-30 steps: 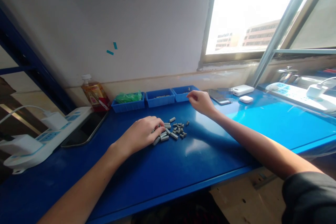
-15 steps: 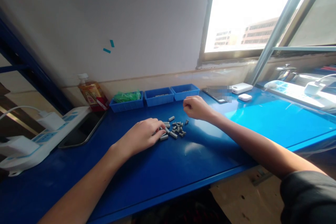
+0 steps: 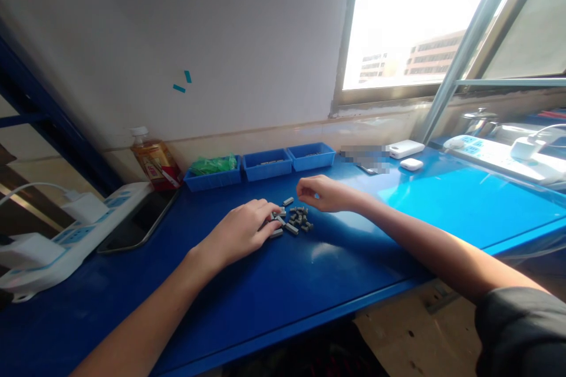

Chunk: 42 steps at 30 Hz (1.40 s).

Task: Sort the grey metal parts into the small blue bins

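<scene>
"So, what does the desk (image 3: 274,306) look like?"

"Glossy blue, with a bright glare across its right side, under a window (image 3: 411,6) showing buildings outside."

"And along the back?"

"A row of three blue trays (image 3: 267,172) near the pale wall (image 3: 247,41), which carries two bits of teal tape (image 3: 188,76). Green plastic (image 3: 214,164) fills the leftmost tray. Left of that stands a bottle (image 3: 152,160), tilted in view, then a dark phone (image 3: 137,224) beside a white power strip (image 3: 82,234)."

"Where are the metal parts?"

"In one loose pile on the desk, in front of the trays: longer metal posts (image 3: 290,228) to the left, small screws (image 3: 301,218) to the right."

"And the hands?"

"The left hand (image 3: 247,225) curls over the posts, fingertips among them; I can't tell whether it grips one. The right hand (image 3: 325,193) hangs just beyond the screws, fingers loosely bent; whether anything is pinched there, I can't tell."
</scene>
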Tool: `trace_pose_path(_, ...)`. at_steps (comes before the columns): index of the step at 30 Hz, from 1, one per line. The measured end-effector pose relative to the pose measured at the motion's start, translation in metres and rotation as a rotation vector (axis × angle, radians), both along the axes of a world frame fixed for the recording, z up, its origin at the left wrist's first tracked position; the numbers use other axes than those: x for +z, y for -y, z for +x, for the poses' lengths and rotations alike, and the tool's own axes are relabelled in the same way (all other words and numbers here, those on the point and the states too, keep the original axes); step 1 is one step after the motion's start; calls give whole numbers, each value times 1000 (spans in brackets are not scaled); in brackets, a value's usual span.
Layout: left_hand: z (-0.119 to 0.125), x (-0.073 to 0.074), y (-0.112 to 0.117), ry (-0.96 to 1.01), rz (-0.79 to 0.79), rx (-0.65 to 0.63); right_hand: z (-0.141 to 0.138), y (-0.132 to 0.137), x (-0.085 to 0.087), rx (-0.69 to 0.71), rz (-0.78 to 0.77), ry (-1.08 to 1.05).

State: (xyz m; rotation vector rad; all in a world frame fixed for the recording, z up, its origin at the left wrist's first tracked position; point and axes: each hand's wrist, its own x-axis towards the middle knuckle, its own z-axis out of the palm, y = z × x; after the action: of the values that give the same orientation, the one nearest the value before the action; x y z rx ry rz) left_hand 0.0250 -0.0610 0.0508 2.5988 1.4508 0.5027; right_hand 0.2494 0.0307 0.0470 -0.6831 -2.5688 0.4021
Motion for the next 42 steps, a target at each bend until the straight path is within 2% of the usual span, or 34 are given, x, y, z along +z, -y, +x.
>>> trace_pose_path(3, 5, -4, -1, 179, -2, 92, -15, 18, 0, 12, -105, -308)
trace_pose_path(6, 10, -6, -1, 367, -12, 133, -29, 38, 0, 60, -142, -499)
trace_pose_path(11, 15, -3, 1, 702, -118, 124, -37, 53, 1, 68, 7, -604)
trace_pose_path(14, 18, -1, 2, 886, -275, 85, -37, 53, 0, 34, 26, -629)
trace_pose_path(17, 19, 0, 3, 990, -415, 41, -37, 51, -1, 35, 29, -631)
trace_pose_path(22, 17, 0, 3, 1005, -417, 49, -36, 50, -2, 24, 61, -631)
trace_pose_path(30, 13, -7, -3, 889, -381, 112, -28, 43, -7, -8, 306, -400)
trace_pose_path(35, 12, -7, -4, 807, -361, 122, -30, 42, -12, 20, 239, -329)
trace_pose_path(42, 13, -9, -5, 801, -409, 104, -33, 43, -19, 56, 251, -341)
